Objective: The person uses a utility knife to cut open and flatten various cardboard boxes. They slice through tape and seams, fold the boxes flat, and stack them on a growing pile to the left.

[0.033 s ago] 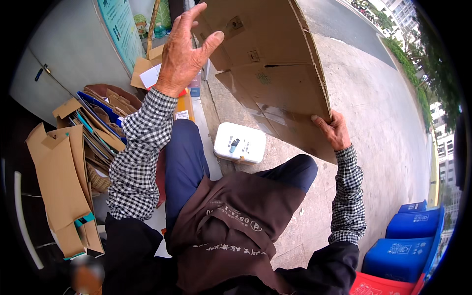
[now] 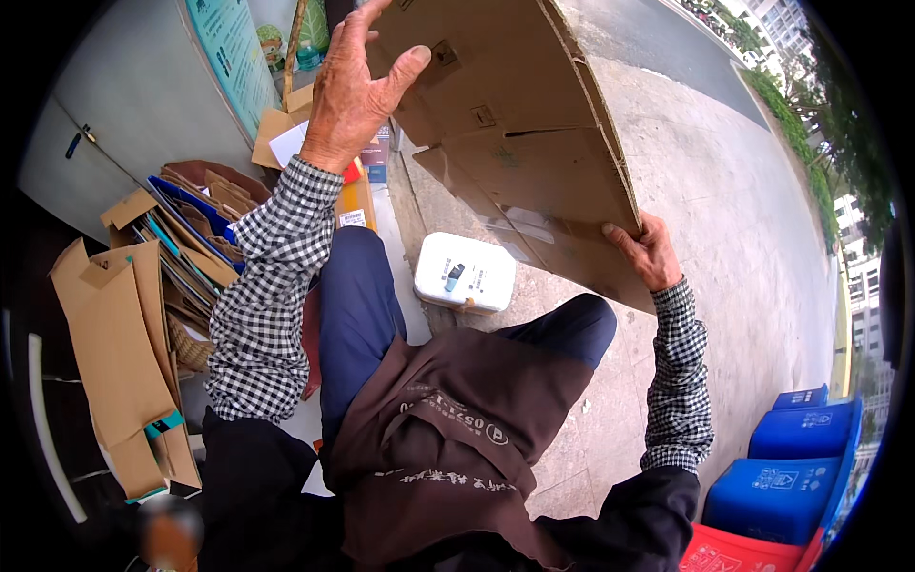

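A large flattened brown cardboard box (image 2: 534, 167) is held up in front of me, tilted, with creases, a slit and strips of clear tape on its face. My right hand (image 2: 648, 252) grips its lower right corner, thumb on the near face. At the board's upper left, my left hand (image 2: 355, 95) is raised with thumb and fingers apart, holding nothing. Its fingertips reach the top of the picture, and whether they touch the board I cannot tell. Below the cardboard, a white lidded box (image 2: 465, 273) rests on the pavement before my knees.
Folded cardboard pieces (image 2: 119, 353) stand stacked at my left, beside a blue folder (image 2: 195, 210). Further off are an open carton (image 2: 274, 136) and a wooden stick (image 2: 294, 48). Blue bins (image 2: 774, 500) and a red bin (image 2: 739, 553) line the lower right. A grey wall (image 2: 133, 105) rises at the left.
My left hand has shifted slightly left and down. The top of the cardboard has tipped a little to the left, while my right hand keeps its grip on the corner.
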A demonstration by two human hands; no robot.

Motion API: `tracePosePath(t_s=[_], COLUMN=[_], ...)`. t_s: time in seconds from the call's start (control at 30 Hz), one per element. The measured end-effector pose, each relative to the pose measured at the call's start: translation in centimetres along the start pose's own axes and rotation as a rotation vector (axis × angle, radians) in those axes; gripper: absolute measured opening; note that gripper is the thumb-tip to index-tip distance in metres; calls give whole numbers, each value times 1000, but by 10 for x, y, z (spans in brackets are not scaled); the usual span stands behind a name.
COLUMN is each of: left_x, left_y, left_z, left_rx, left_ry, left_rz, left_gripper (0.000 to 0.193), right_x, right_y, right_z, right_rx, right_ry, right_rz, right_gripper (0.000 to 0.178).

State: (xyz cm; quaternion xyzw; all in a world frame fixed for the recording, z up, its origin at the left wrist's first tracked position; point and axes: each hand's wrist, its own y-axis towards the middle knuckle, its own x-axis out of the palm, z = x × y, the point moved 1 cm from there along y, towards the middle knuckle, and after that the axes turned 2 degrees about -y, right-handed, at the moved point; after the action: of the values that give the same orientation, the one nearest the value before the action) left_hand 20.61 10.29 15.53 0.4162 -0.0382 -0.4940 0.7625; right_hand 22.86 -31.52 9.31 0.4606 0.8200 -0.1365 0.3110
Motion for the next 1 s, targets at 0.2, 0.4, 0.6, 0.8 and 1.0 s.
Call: tracePosePath(t_s=[0.2, 0.4, 0.6, 0.8, 1.0], left_x=[2, 29, 61, 86, 129], left_y=[16, 8, 5, 9, 12], left_z=[-62, -67, -4, 44, 63], left_rx=[59, 0, 122, 131, 165], left_ry=[-39, -110, -312, -394, -363], left_rz=[110, 27, 41, -28, -28], left_gripper=[84, 73, 49, 57, 60], right_x=[0, -4, 6, 17, 57], right_y=[-30, -60, -72, -84, -127], right_z=[-25, -7, -13, 9, 0], right_rx=[-70, -30, 97, 116, 171], right_ry=[-218, -139, -10, 55, 154], right_rz=[-179, -120, 32, 179, 233], right_gripper=[30, 30, 38, 31, 27])
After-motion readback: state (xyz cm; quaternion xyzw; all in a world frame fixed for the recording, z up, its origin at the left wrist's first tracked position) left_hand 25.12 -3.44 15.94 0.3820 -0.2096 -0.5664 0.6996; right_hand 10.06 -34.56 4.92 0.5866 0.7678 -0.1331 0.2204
